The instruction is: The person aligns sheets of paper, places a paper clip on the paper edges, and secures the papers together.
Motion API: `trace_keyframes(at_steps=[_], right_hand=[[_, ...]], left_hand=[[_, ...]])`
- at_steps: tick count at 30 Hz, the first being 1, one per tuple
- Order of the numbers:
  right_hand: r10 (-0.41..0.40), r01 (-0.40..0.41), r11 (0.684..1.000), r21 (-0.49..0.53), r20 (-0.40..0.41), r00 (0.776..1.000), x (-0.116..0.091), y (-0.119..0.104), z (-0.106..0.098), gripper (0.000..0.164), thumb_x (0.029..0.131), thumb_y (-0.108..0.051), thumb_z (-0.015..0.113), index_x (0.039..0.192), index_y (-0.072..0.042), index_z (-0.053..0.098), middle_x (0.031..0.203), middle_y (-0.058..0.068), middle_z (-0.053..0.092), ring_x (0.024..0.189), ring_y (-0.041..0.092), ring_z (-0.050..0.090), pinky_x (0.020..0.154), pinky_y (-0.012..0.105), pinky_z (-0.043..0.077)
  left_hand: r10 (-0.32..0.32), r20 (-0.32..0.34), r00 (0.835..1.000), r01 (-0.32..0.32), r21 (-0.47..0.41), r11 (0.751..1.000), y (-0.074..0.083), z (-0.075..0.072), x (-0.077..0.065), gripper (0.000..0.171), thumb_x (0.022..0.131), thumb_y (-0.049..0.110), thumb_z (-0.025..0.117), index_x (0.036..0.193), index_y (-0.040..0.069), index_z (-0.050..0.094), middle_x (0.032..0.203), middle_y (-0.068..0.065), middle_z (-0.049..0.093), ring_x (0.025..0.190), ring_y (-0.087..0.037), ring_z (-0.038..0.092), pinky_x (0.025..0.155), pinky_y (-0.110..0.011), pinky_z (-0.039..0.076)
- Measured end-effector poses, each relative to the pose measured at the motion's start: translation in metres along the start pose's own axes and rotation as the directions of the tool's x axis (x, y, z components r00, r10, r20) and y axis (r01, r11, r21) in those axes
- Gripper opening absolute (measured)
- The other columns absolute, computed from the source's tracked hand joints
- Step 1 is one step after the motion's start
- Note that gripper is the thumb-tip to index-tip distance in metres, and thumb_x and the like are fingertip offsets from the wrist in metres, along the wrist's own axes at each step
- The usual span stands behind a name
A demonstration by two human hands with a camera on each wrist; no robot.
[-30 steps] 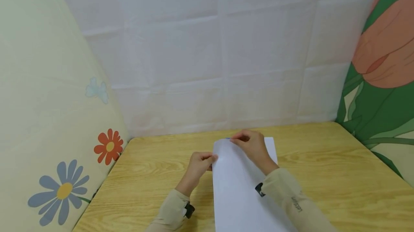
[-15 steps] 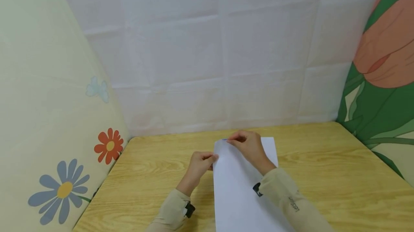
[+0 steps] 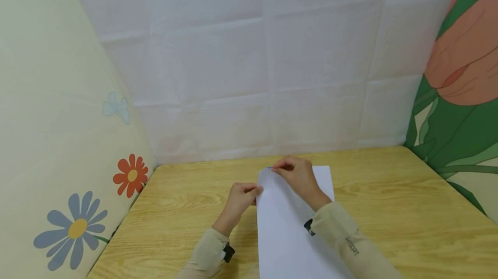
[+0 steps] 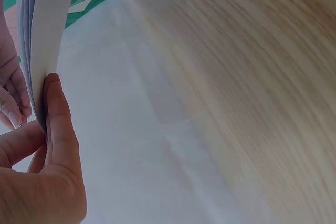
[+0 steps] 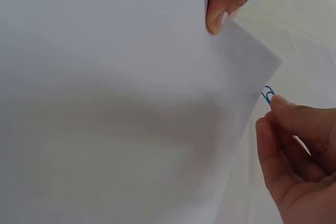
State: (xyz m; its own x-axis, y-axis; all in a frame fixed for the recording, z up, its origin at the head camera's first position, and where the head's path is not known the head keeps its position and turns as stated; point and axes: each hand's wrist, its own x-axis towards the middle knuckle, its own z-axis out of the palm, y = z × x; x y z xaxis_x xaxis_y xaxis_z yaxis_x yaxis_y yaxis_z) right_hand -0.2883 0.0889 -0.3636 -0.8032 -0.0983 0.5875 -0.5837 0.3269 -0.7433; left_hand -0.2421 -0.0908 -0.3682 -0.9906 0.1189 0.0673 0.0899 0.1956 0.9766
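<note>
Several sheets of white paper (image 3: 288, 227) stand in a stack, tilted up over the table; their layered edges show in the left wrist view. The left hand (image 3: 240, 199) pinches the stack's left edge near the top corner, thumb in front and fingers behind. At the top edge, the right hand (image 3: 299, 179) holds a blue paper clip (image 5: 268, 94) between thumb and fingertips. In the right wrist view the clip's looped end is at the paper's edge, close to the corner. Whether the clip grips any sheet cannot be told.
A wood-grain table (image 3: 186, 218) lies beneath. Behind it hangs a creased white cloth (image 3: 218, 62). A flower-printed panel (image 3: 70, 140) borders the left side, and a tulip-printed panel (image 3: 463, 97) the right.
The right hand has shifted slightly left along the top edge of the paper, with the blue clip still in its fingers. The left hand keeps its pinch in nearly the same place.
</note>
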Motion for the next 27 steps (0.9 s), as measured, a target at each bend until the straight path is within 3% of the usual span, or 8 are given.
trace_keyframes(at_steps=[9,14,19,27], right_hand=[[-0.063,0.063,0.998,-0.015,0.035,0.997,0.001,0.002,0.001,0.009,0.076,0.002,0.078,0.079,-0.005,0.073,0.081,0.006,0.071,0.076,0.020,0.068,0.068,0.026,0.055],[-0.105,0.109,0.993,-0.035,0.085,0.991,0.002,0.001,-0.002,0.010,0.077,0.005,0.075,0.078,-0.004,0.072,0.082,0.006,0.071,0.078,0.021,0.067,0.071,0.028,0.055],[-0.159,0.172,0.982,-0.076,0.154,0.975,0.006,-0.001,-0.005,0.012,0.080,0.007,0.072,0.079,-0.005,0.072,0.084,0.005,0.070,0.080,0.020,0.067,0.072,0.030,0.055],[-0.251,0.276,0.956,-0.100,0.211,0.945,0.012,-0.002,-0.009,0.015,0.080,0.011,0.070,0.079,-0.004,0.070,0.082,0.004,0.069,0.078,0.020,0.067,0.071,0.029,0.055]], left_hand=[[-0.011,-0.008,1.000,0.011,0.012,1.000,0.001,0.001,-0.001,0.021,0.093,0.003,0.059,0.103,-0.013,0.068,0.093,-0.021,0.070,0.073,-0.020,0.067,0.067,-0.032,0.056],[-0.004,-0.012,1.000,0.005,0.010,1.000,-0.015,0.002,0.009,0.021,0.093,0.004,0.060,0.102,-0.012,0.069,0.091,-0.021,0.070,0.072,-0.020,0.067,0.066,-0.032,0.056],[0.021,-0.014,1.000,-0.020,0.024,1.000,-0.033,0.001,0.018,0.021,0.093,0.008,0.062,0.102,-0.009,0.071,0.090,-0.018,0.071,0.073,-0.018,0.067,0.065,-0.032,0.056],[0.077,-0.020,0.997,-0.076,0.057,0.995,-0.034,0.003,0.018,0.020,0.093,0.006,0.062,0.100,-0.009,0.071,0.090,-0.019,0.070,0.071,-0.020,0.067,0.063,-0.033,0.056]])
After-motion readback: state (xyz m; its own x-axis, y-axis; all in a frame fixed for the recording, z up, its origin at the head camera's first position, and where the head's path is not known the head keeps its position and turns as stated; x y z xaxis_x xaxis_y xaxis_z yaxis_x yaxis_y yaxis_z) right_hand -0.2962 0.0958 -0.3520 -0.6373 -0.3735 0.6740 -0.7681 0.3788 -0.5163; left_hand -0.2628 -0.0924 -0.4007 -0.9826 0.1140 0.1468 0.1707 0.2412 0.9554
